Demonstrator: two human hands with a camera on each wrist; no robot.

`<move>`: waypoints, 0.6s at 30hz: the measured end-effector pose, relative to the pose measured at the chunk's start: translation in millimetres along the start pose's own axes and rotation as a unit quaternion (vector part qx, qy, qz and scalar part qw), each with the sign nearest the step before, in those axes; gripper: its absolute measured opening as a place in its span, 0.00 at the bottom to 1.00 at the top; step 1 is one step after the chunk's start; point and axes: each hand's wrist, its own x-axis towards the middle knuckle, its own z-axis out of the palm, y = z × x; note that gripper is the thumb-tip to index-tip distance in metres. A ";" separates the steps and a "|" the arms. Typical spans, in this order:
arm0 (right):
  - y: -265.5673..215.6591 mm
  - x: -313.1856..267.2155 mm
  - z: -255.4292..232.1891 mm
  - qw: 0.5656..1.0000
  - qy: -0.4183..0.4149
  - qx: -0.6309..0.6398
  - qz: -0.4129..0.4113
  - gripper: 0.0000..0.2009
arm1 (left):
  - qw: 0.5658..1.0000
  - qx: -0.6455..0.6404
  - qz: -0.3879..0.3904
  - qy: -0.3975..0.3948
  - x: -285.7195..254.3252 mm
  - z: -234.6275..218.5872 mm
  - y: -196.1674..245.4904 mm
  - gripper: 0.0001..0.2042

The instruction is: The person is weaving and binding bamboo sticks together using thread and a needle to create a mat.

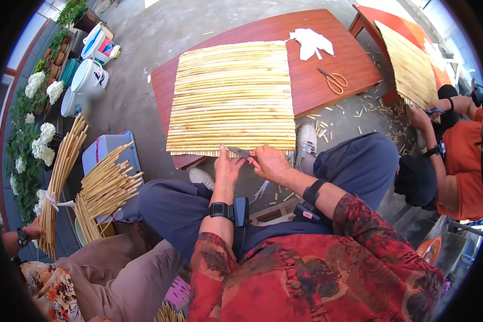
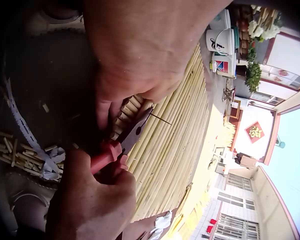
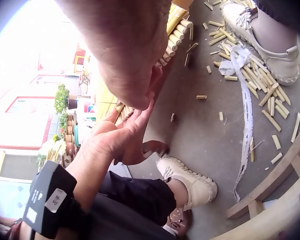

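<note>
A mat of straight yellow reed sticks [image 1: 231, 96] lies on the reddish-brown table, its near edge towards me. My left hand [image 1: 229, 166] holds that edge, thumb on top and fingers along the cut ends below. My right hand [image 1: 273, 164] grips pliers by their red handles [image 2: 106, 156]. The dark nose of the pliers [image 2: 136, 127] points left, right at the mat's edge beside my left thumb. From the nose a thin dark line [image 2: 161, 120] runs over the sticks. In the right wrist view the pliers are hidden behind my right hand.
Orange-handled scissors [image 1: 335, 83] and a white cloth [image 1: 310, 43] lie on the table [image 1: 349, 59]. Cut stick pieces [image 3: 262, 80] litter the floor. At right, another person [image 1: 459, 155] works at a second mat [image 1: 408, 64]. At left, a person's hand [image 1: 33, 229] holds a tied stick bundle [image 1: 61, 177].
</note>
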 end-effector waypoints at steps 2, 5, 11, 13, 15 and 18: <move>-2.0 -2.1 0.7 1.000 0.001 0.012 0.020 0.19 | 1.000 0.020 0.012 0.004 5.2 -4.4 -2.4 0.24; -6.2 -3.1 -1.4 0.999 0.025 0.017 0.017 0.18 | 0.998 0.043 0.048 0.010 5.8 -3.7 -4.9 0.23; -3.5 -12.7 -14.5 0.995 0.050 0.067 0.055 0.18 | 0.998 0.024 0.046 0.025 -0.7 1.4 -11.6 0.22; -1.5 -3.7 -28.6 0.994 0.043 0.076 0.058 0.17 | 0.999 0.022 0.021 -0.016 -1.0 5.4 -2.1 0.22; 6.2 -7.4 -36.0 0.989 0.010 0.087 0.115 0.16 | 0.999 0.020 -0.024 -0.025 0.0 6.3 -2.7 0.23; 6.5 -10.8 -40.7 0.973 -0.019 0.147 0.177 0.17 | 0.998 0.012 -0.045 -0.042 -2.8 3.4 5.1 0.25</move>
